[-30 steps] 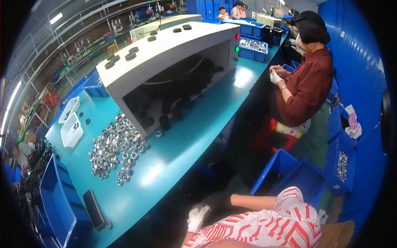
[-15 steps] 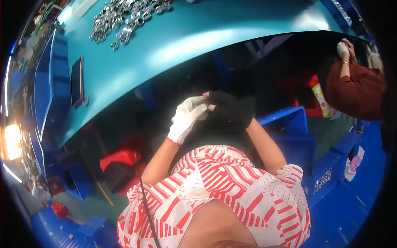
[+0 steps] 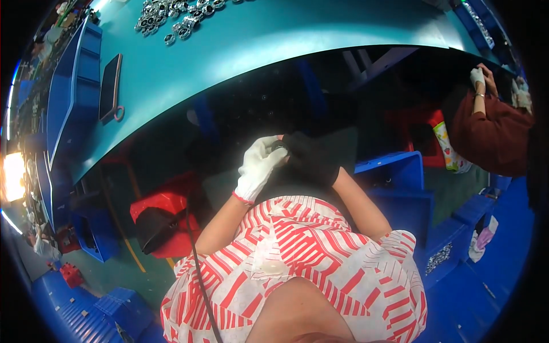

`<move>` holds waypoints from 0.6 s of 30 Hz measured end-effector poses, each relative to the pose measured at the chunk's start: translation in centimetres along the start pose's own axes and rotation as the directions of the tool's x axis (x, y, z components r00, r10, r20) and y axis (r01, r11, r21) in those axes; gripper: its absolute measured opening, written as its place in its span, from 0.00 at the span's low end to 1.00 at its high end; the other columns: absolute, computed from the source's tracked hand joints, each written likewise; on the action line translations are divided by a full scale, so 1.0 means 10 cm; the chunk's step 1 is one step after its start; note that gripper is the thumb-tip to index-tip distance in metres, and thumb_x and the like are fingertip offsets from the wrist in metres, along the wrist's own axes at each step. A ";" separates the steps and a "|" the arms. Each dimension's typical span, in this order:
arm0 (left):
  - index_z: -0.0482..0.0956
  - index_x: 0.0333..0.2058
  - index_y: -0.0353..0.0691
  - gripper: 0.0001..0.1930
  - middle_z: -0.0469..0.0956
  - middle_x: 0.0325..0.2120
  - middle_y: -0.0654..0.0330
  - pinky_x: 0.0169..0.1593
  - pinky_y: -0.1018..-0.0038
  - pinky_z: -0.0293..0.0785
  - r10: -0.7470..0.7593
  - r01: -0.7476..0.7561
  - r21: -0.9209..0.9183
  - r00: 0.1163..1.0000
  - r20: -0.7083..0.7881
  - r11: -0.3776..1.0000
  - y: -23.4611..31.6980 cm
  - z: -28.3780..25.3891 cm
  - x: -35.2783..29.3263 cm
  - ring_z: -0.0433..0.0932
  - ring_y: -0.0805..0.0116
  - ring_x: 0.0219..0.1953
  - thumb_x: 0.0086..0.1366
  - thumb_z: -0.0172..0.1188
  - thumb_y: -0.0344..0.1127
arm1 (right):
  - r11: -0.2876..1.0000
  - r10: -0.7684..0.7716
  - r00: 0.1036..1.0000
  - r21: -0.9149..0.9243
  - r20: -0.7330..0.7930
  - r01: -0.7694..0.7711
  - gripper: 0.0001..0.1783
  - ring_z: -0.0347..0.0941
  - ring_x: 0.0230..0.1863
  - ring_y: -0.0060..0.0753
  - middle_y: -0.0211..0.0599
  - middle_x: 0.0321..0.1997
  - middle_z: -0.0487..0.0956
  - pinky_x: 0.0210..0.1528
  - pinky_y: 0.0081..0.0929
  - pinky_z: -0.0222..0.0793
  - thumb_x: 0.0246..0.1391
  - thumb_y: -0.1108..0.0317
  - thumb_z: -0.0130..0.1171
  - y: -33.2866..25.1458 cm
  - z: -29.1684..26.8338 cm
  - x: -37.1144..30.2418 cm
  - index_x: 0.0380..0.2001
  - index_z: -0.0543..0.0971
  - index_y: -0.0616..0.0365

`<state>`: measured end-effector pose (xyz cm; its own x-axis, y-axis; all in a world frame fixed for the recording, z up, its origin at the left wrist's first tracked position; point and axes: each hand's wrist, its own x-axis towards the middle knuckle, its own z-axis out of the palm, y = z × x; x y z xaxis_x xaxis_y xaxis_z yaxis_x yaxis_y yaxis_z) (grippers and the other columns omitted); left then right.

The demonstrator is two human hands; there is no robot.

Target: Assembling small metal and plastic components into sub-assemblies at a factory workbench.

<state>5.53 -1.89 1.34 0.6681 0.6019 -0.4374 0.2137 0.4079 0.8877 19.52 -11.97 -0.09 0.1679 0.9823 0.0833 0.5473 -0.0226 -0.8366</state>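
My left hand (image 3: 259, 167), in a white knit glove with a red cuff, is closed with its fingertips pinched together in front of my chest. My right hand (image 3: 309, 158) wears a black glove with bare fingertips and meets it there, its fingers curled in. Between the fingertips a small dark, shiny part (image 3: 281, 147) shows, mostly covered; its exact kind is hard to make out. Both hands are over my lap, short of the table edge. On the green table (image 3: 240, 54), many small silver ring-shaped metal parts (image 3: 183, 26) lie in a loose heap at the far left.
A phone (image 3: 110, 86) with a ring strap lies on the table beside blue bins (image 3: 83, 68). Red stools (image 3: 171, 214) and blue crates (image 3: 400, 171) stand around me. At the right sits a co-worker in a brown top (image 3: 497, 137). Another blue bin holds small metal parts (image 3: 439, 260).
The view has shifted slightly, so the heap of parts appears higher. Both hands stay together at the small part; the right glove has turned and covers more of it.
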 end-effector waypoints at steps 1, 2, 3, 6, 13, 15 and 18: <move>0.69 0.49 0.28 0.20 0.77 0.35 0.57 0.37 0.80 0.77 -0.002 0.002 -0.004 1.000 -0.006 1.000 -0.01 0.00 0.01 0.78 0.73 0.32 0.60 0.59 0.29 | 0.998 -0.021 1.000 -0.063 -0.014 0.020 0.25 0.74 0.40 0.43 0.42 0.41 0.73 0.41 0.33 0.71 0.48 0.65 0.62 -0.02 0.02 0.01 0.51 0.71 0.55; 0.70 0.49 0.28 0.19 0.78 0.34 0.58 0.36 0.80 0.76 -0.006 0.008 0.045 0.999 -0.042 0.999 -0.02 0.01 0.01 0.77 0.74 0.31 0.59 0.60 0.29 | 0.991 -0.043 0.999 -0.125 -0.026 0.039 0.25 0.74 0.39 0.43 0.41 0.41 0.74 0.41 0.33 0.71 0.47 0.64 0.62 -0.02 0.03 0.02 0.50 0.71 0.54; 0.71 0.48 0.28 0.19 0.78 0.34 0.58 0.35 0.81 0.75 -0.010 0.017 0.093 0.997 -0.076 0.995 -0.03 0.01 0.02 0.77 0.74 0.31 0.58 0.60 0.28 | 0.992 -0.041 0.999 -0.123 -0.020 0.038 0.25 0.74 0.39 0.43 0.41 0.41 0.74 0.41 0.33 0.71 0.47 0.64 0.62 0.00 0.04 0.03 0.50 0.71 0.54; 0.72 0.46 0.28 0.17 0.78 0.32 0.58 0.34 0.81 0.75 -0.029 0.044 0.144 0.994 -0.105 0.989 -0.04 0.03 0.06 0.76 0.75 0.29 0.59 0.60 0.28 | 0.968 -0.097 0.992 -0.240 -0.076 0.077 0.23 0.75 0.37 0.44 0.40 0.39 0.75 0.39 0.33 0.72 0.46 0.62 0.64 0.12 0.12 0.01 0.47 0.73 0.52; 0.72 0.47 0.28 0.18 0.78 0.34 0.57 0.36 0.80 0.76 -0.117 0.118 0.034 0.993 -0.021 0.992 0.01 0.00 0.12 0.77 0.75 0.31 0.60 0.59 0.29 | 0.994 0.104 0.994 0.045 -0.025 -0.103 0.25 0.75 0.41 0.42 0.41 0.42 0.77 0.44 0.31 0.71 0.45 0.64 0.65 0.09 0.02 0.07 0.49 0.73 0.55; 0.70 0.49 0.28 0.18 0.77 0.37 0.56 0.38 0.78 0.79 -0.134 0.135 -0.153 0.991 0.017 0.979 0.03 0.01 0.12 0.78 0.73 0.33 0.61 0.56 0.29 | 0.967 0.176 0.984 0.183 0.016 -0.176 0.26 0.75 0.44 0.41 0.42 0.44 0.76 0.46 0.30 0.71 0.46 0.65 0.65 0.11 -0.04 0.10 0.50 0.73 0.55; 0.68 0.51 0.27 0.19 0.76 0.40 0.54 0.39 0.76 0.80 -0.169 0.197 -0.321 0.979 0.113 0.926 -0.12 -0.12 0.20 0.79 0.70 0.35 0.62 0.55 0.30 | 0.938 0.176 0.982 0.290 0.074 -0.190 0.26 0.74 0.48 0.39 0.43 0.48 0.76 0.51 0.29 0.69 0.47 0.67 0.63 0.15 -0.10 0.13 0.52 0.73 0.56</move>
<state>5.76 -0.39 -0.79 0.6985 0.4429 -0.5621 0.1009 0.7167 0.6901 21.39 -10.88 -0.71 0.2002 0.9741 -0.1054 0.2434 -0.1536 -0.9577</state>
